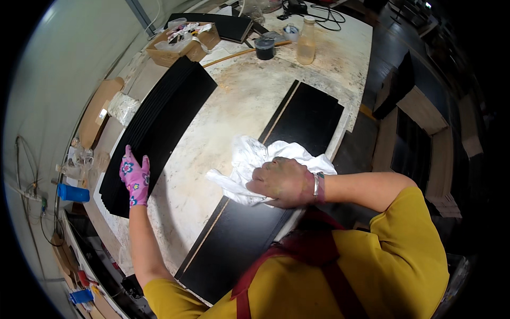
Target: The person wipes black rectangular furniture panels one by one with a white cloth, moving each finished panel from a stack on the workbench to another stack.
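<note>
While my right hand (284,182) presses a crumpled white rag (249,159) onto the long black panel (249,223) lying closest to me, I read the step in hand as wiping that panel's face. The fingers are curled together and clamped on a bunched fold of the cloth, knuckles up, and the rest of the rag spreads loose toward the table's middle. The panel runs slantwise from just in front of my chest out toward the far right edge of the table, with a thin pale strip along its left edge.

A little farther off, my left hand (135,176), in a pink flowered glove, rests on the near end of a stack of black panels (159,125). Its fingers lie flat and close together on the top sheet, gripping nothing. The stack is well apart from the panel under the rag, with the bare mottled worktop (234,101) between them.

As I judge it, the next move calls for steady downward pressure and a long stroke along the panel's length, keeping the cloth bunched so that it does not drag.

Farther out stand a dark pot (264,49) and a clear plastic bottle (306,41), and to their left an open cardboard box (183,42).
</note>
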The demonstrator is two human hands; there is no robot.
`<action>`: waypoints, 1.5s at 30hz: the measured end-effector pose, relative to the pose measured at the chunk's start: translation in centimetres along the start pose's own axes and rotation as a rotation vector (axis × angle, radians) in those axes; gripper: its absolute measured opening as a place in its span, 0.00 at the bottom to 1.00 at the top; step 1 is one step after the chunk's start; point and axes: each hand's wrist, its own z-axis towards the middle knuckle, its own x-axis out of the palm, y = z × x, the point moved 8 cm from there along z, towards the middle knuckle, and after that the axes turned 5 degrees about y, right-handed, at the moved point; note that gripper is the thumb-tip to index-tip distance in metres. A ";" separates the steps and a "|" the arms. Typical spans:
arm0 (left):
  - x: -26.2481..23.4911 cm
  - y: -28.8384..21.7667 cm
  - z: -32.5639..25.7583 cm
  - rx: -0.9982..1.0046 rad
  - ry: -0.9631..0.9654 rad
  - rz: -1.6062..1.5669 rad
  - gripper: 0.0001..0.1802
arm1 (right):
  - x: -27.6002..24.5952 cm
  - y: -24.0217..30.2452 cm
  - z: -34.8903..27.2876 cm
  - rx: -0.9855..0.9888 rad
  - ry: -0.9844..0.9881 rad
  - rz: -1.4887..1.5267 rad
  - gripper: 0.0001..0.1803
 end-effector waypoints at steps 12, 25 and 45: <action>1.4 -1.3 -0.6 0.098 0.099 0.088 0.25 | 0.5 -0.3 -0.7 0.027 -0.017 -0.029 0.19; -1.1 -1.4 0.2 0.150 -0.007 0.271 0.36 | -0.8 -1.1 -0.8 0.014 0.057 0.032 0.14; -6.2 -34.9 -13.8 0.601 0.494 -0.288 0.40 | -7.8 -33.9 -10.0 0.679 0.053 0.226 0.18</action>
